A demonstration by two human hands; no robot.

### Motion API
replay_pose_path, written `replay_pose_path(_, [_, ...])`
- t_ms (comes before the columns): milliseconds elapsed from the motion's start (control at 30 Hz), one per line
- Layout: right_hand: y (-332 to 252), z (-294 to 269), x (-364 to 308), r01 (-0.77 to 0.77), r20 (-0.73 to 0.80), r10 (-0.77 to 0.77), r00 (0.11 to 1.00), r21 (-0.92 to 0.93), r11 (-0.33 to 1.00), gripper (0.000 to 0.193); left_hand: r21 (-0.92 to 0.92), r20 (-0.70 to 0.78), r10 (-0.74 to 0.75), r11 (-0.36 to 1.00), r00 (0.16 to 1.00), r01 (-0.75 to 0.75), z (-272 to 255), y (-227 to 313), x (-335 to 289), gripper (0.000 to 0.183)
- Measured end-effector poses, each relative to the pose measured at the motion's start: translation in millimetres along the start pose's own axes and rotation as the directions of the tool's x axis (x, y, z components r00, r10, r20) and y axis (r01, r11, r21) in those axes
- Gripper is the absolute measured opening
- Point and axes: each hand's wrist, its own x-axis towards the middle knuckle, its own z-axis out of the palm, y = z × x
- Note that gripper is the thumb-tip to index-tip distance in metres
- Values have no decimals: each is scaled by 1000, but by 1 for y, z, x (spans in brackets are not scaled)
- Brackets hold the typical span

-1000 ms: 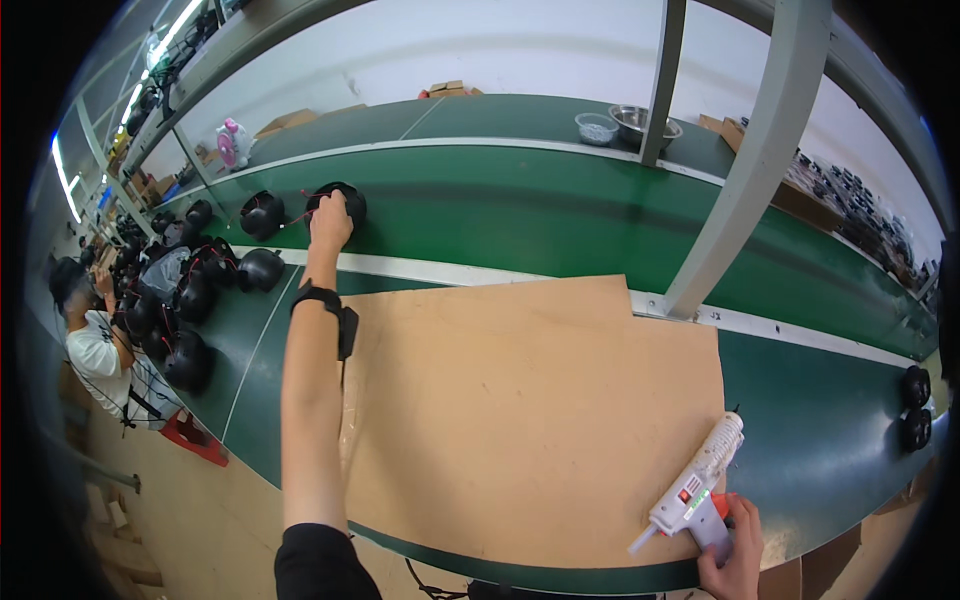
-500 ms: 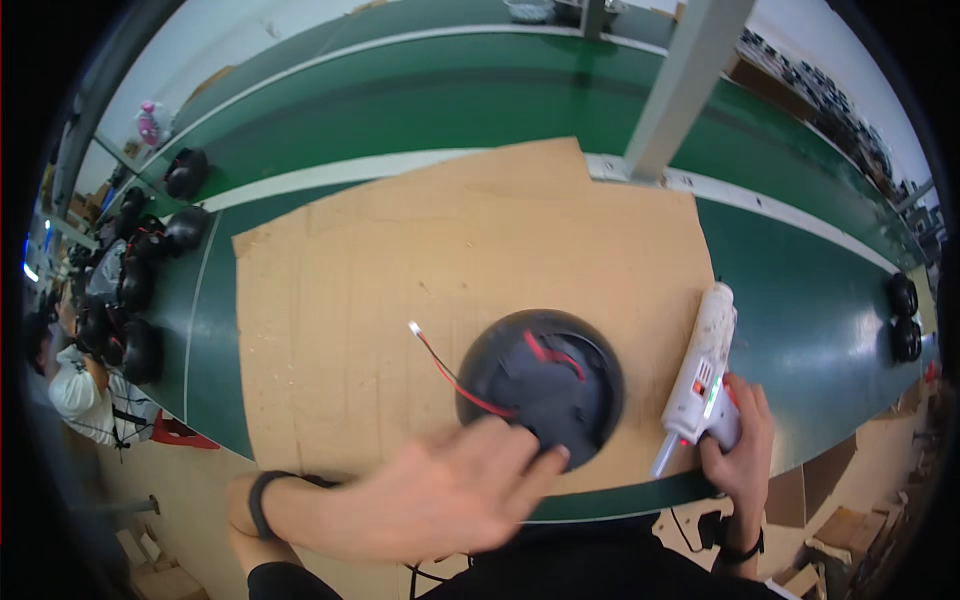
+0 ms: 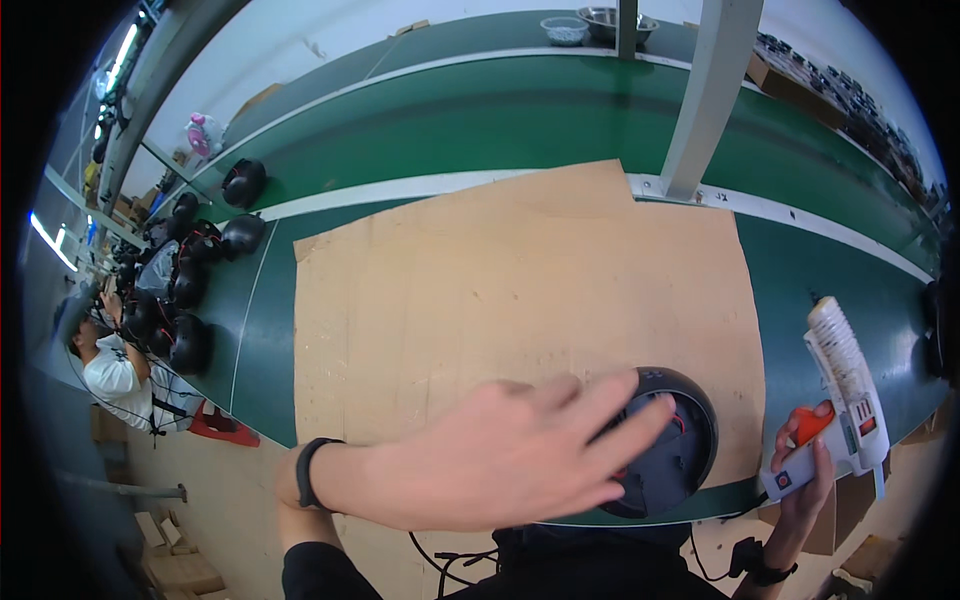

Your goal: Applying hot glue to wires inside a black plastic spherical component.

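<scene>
My left hand (image 3: 510, 450), slightly blurred, reaches over a round black plastic shell (image 3: 704, 430) at the near right of the cardboard. Its fingers are spread across the shell's open side and hide much of the inside. A bit of red wire (image 3: 679, 424) shows in the shell beside the fingertips. In my right hand (image 3: 806, 503) is a white hot glue gun (image 3: 858, 425), gripped by the handle, with fingers by the orange trigger (image 3: 813, 424). Its wrapped front end points away from me, right of the cardboard, and a clear glue stick (image 3: 880, 482) protrudes at the back.
A cardboard sheet (image 3: 520, 270) covers the green worktop (image 3: 235, 300). Several black shells (image 3: 190, 345) crowd the left end, near a seated co-worker (image 3: 115, 372). A grey post (image 3: 703, 110) rises at the back beside a green belt (image 3: 450, 120). Bowls (image 3: 565, 33) stand beyond.
The shell has shifted right and nearer me, and my left hand's fingers have spread over it. My right hand has moved the glue gun right, off the cardboard. The wire's white connector is out of sight.
</scene>
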Motion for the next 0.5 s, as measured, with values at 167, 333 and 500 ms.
replay_pose_path(167, [7,-1,-9,-40,48,33,998,160,986,35,29,29,-10,1000,1000,10,1,0,0,54])
replay_pose_path(333, [6,-6,-11,-11,95,-13,995,248,969,39,-100,72,128,988,989,-121,-5,-16,0,44])
replay_pose_path(500, [9,5,-4,0,135,-34,990,245,970,38,-236,31,291,932,956,-276,7,-12,7,27])
